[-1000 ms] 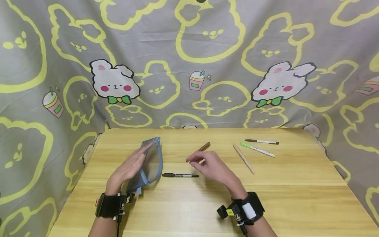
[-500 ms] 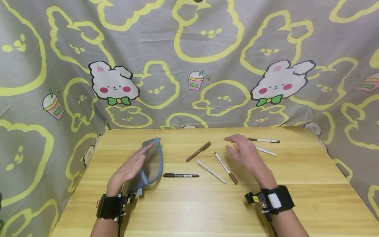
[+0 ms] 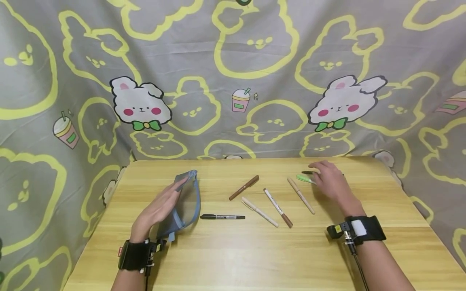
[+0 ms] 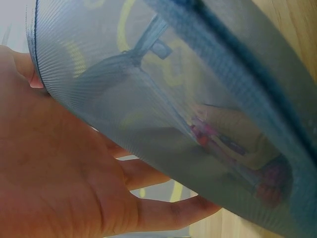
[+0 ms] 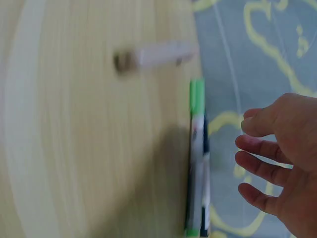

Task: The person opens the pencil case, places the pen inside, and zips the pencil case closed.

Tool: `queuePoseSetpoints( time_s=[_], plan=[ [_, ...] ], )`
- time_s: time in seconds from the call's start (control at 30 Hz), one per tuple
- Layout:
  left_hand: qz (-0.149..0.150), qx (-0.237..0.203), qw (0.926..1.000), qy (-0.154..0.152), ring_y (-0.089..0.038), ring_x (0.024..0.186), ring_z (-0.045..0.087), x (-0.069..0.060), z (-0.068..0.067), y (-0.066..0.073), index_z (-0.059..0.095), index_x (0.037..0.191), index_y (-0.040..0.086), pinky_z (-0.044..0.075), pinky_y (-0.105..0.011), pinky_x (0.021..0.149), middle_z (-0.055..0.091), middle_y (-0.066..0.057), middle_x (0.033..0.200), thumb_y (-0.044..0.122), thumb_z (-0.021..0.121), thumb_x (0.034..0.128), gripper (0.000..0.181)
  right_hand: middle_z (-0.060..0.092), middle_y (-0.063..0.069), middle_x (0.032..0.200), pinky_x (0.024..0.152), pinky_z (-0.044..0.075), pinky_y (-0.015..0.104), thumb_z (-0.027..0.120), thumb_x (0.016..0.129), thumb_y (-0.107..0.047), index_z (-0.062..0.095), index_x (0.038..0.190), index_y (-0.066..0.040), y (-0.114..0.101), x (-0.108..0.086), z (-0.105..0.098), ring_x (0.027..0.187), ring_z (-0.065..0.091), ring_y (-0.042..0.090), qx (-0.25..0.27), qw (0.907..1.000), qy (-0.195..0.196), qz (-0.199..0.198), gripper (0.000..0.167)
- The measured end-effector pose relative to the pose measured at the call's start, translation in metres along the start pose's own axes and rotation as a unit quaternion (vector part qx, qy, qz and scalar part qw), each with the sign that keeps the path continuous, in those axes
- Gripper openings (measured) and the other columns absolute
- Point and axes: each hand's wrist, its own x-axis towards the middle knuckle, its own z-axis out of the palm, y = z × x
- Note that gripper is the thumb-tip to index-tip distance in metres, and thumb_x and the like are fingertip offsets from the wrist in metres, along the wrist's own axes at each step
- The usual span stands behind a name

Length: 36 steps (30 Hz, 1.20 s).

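Note:
My left hand (image 3: 156, 208) lies with straight fingers along the outer side of a blue-grey mesh pouch (image 3: 189, 198), which stands tilted on the table. In the left wrist view the fingers pass behind the pouch (image 4: 124, 109); blurred pink and tan shapes show through its mesh. At the back right, my right hand (image 3: 331, 184) hovers over a green-capped marker (image 3: 303, 178) and a black-capped pen (image 3: 307, 172), partly covering both. Loosely bent and apart from the green-capped marker (image 5: 197, 148), the fingers of my right hand (image 5: 277, 163) hold nothing in the right wrist view.
Spread across the middle lie a brown pen (image 3: 244, 187), a beige pen (image 3: 260, 211), a white marker with a brown cap (image 3: 278, 207), a black marker (image 3: 223, 217) and a tan pen (image 3: 301, 196). A patterned grey curtain (image 3: 204, 48) borders the wooden table (image 3: 233, 258).
My right hand has moved right, from beside the brown pen to the green-capped marker, uncovering the beige pen and the brown-capped marker. The left hand and pouch stay put.

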Motion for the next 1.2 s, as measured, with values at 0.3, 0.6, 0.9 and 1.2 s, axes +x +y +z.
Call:
queuePoseSetpoints(
  time_s=[0.3, 0.6, 0.9, 1.2],
  plan=[
    [-0.014, 0.017, 0.9998, -0.001, -0.051, 0.150, 0.019, 0.000, -0.003, 0.002, 0.025, 0.163, 0.006, 0.013, -0.070, 0.117, 0.023, -0.026, 0.165, 0.024, 0.015, 0.1115, 0.056, 0.063, 0.033, 0.107, 0.079, 0.051, 0.062, 0.065, 0.095, -0.002, 0.068, 0.116, 0.010, 0.037, -0.002, -0.005, 0.094, 0.062, 0.047, -0.007, 0.9965, -0.067, 0.051, 0.024],
    [-0.014, 0.012, 0.9998, 0.001, -0.051, 0.150, 0.019, 0.000, -0.002, 0.000, 0.026, 0.163, 0.006, 0.013, -0.070, 0.117, 0.024, -0.026, 0.165, 0.028, 0.015, 0.1121, 0.056, 0.064, 0.030, 0.103, 0.081, 0.051, 0.062, 0.065, 0.092, 0.000, 0.069, 0.110, 0.010, 0.053, 0.006, -0.002, 0.094, 0.063, 0.046, -0.022, 0.9948, -0.092, 0.037, 0.021],
    [-0.023, 0.002, 0.9997, -0.001, -0.049, 0.151, 0.019, 0.000, 0.001, 0.000, 0.026, 0.164, 0.010, 0.014, -0.070, 0.117, 0.023, -0.024, 0.166, 0.028, 0.016, 0.1127, 0.055, 0.065, 0.024, 0.095, 0.080, 0.052, 0.060, 0.067, 0.089, 0.004, 0.072, 0.102, 0.009, 0.057, 0.006, -0.001, 0.089, 0.063, 0.043, -0.029, 0.9922, -0.113, 0.045, 0.015],
    [-0.023, 0.005, 0.9997, -0.001, -0.050, 0.150, 0.019, 0.001, -0.001, 0.000, 0.025, 0.164, 0.009, 0.014, -0.070, 0.117, 0.022, -0.024, 0.166, 0.027, 0.015, 0.1128, 0.055, 0.065, 0.026, 0.101, 0.080, 0.051, 0.061, 0.067, 0.086, 0.005, 0.069, 0.109, 0.008, 0.058, 0.007, -0.009, 0.092, 0.062, 0.044, -0.023, 0.9933, -0.101, 0.052, 0.023]
  ],
)
